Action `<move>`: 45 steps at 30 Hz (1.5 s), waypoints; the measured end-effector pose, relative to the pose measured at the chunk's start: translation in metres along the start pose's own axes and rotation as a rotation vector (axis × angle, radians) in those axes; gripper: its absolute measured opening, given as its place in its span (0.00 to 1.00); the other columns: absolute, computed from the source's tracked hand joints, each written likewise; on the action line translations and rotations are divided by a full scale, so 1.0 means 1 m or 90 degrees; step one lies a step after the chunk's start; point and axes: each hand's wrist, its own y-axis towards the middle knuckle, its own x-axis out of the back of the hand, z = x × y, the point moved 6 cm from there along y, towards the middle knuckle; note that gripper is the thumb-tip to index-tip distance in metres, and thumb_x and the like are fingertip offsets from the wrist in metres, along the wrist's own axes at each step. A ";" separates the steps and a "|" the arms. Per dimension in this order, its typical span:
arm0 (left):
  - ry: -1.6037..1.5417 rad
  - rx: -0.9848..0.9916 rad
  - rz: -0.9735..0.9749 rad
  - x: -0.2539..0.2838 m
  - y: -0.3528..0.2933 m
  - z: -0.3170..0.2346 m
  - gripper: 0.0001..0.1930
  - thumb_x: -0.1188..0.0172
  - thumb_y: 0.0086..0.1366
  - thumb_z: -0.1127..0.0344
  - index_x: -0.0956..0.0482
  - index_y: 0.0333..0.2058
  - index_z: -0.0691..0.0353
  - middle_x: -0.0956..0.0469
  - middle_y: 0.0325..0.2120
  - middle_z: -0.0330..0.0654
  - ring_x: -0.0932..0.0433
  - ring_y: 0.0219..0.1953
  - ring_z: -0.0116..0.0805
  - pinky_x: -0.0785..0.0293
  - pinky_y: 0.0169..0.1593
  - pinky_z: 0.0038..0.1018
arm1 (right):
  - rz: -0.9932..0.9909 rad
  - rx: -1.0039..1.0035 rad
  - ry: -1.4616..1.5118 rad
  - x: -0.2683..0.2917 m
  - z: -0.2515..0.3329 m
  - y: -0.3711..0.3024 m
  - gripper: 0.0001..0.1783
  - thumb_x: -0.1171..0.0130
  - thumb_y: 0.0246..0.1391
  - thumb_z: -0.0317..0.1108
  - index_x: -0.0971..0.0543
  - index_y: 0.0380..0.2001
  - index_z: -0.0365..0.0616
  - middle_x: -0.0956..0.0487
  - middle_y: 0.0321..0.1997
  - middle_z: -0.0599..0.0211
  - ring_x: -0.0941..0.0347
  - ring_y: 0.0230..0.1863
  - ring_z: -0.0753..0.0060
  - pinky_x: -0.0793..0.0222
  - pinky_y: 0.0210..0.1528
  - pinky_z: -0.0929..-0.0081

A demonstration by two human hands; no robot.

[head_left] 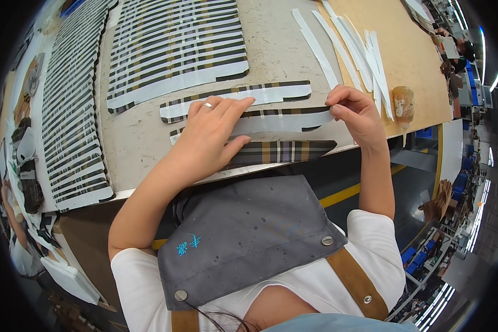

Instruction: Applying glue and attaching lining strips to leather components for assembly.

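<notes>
My left hand, a ring on one finger, lies flat with fingers stretched out over a plaid fabric strip and a white strip. My right hand pinches the right end of that white strip between thumb and fingertips. The white strip runs along the plaid one, whose dark edge shows above it. Just beyond lies another plaid strip with a white strip on it. A bare plaid strip rests nearer to me at the table edge, partly under my left hand.
Overlapping rows of plaid strips with white bands cover the far left, beside a longer row. Loose white strips lie at the far right near an amber-coloured jar. The table's front edge runs close to my forearms.
</notes>
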 end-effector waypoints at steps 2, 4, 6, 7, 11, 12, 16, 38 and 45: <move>-0.010 0.065 0.060 0.004 0.001 0.006 0.23 0.38 0.55 0.69 0.30 0.52 0.58 0.25 0.41 0.44 0.31 0.44 0.43 0.40 0.52 0.37 | -0.075 -0.005 0.010 0.006 -0.006 0.003 0.07 0.41 0.53 0.26 0.21 0.36 0.39 0.23 0.32 0.77 0.32 0.34 0.86 0.36 0.38 0.85; -0.020 0.130 0.124 0.007 -0.003 0.016 0.23 0.38 0.55 0.69 0.29 0.51 0.58 0.24 0.39 0.44 0.31 0.44 0.41 0.40 0.52 0.36 | -0.101 -0.038 -0.044 0.005 -0.012 0.010 0.06 0.41 0.53 0.26 0.21 0.35 0.39 0.24 0.31 0.76 0.32 0.33 0.86 0.36 0.37 0.84; -0.038 0.185 0.070 0.021 -0.012 0.031 0.20 0.39 0.56 0.70 0.28 0.49 0.59 0.26 0.31 0.43 0.30 0.38 0.38 0.37 0.46 0.32 | -0.133 -0.074 -0.096 0.002 -0.022 0.016 0.06 0.42 0.54 0.26 0.21 0.35 0.39 0.24 0.31 0.76 0.33 0.32 0.85 0.36 0.36 0.83; -0.037 0.183 0.077 0.024 -0.014 0.033 0.20 0.39 0.56 0.70 0.28 0.49 0.59 0.26 0.31 0.43 0.30 0.38 0.38 0.37 0.46 0.32 | -0.143 -0.064 -0.197 0.001 -0.025 0.019 0.05 0.42 0.54 0.26 0.21 0.35 0.39 0.24 0.29 0.74 0.33 0.31 0.84 0.36 0.35 0.83; -0.091 0.262 -0.064 0.042 -0.043 0.065 0.14 0.44 0.59 0.73 0.29 0.45 0.60 0.30 0.22 0.43 0.34 0.21 0.38 0.37 0.28 0.28 | -0.111 -0.037 -0.416 -0.009 -0.026 0.033 0.06 0.42 0.52 0.27 0.22 0.34 0.38 0.27 0.26 0.70 0.35 0.27 0.81 0.36 0.31 0.81; -0.120 0.329 -0.064 0.042 -0.050 0.073 0.14 0.44 0.59 0.73 0.29 0.45 0.60 0.31 0.21 0.43 0.34 0.20 0.37 0.36 0.28 0.28 | -0.107 -0.036 -0.412 -0.009 -0.026 0.034 0.06 0.42 0.52 0.27 0.22 0.34 0.38 0.27 0.26 0.70 0.35 0.27 0.81 0.36 0.31 0.81; -0.110 0.417 -0.069 0.043 -0.057 0.078 0.13 0.44 0.60 0.72 0.30 0.44 0.61 0.34 0.20 0.42 0.33 0.20 0.35 0.36 0.28 0.29 | -0.109 -0.036 -0.407 -0.005 -0.030 0.034 0.06 0.41 0.51 0.26 0.23 0.33 0.38 0.28 0.25 0.70 0.37 0.26 0.81 0.37 0.30 0.81; -0.008 0.373 -0.083 0.042 -0.053 0.086 0.16 0.40 0.57 0.74 0.29 0.45 0.64 0.32 0.34 0.41 0.33 0.30 0.28 0.31 0.37 0.24 | -0.124 0.005 -0.506 -0.009 -0.026 0.032 0.14 0.41 0.51 0.25 0.27 0.43 0.39 0.32 0.32 0.69 0.41 0.26 0.79 0.38 0.31 0.80; -0.100 0.426 -0.032 0.041 -0.047 0.095 0.15 0.40 0.56 0.74 0.29 0.43 0.65 0.33 0.32 0.40 0.35 0.28 0.26 0.32 0.36 0.23 | -0.096 -0.009 -0.488 -0.001 -0.030 0.036 0.16 0.40 0.49 0.25 0.27 0.43 0.37 0.33 0.30 0.71 0.42 0.25 0.82 0.38 0.31 0.81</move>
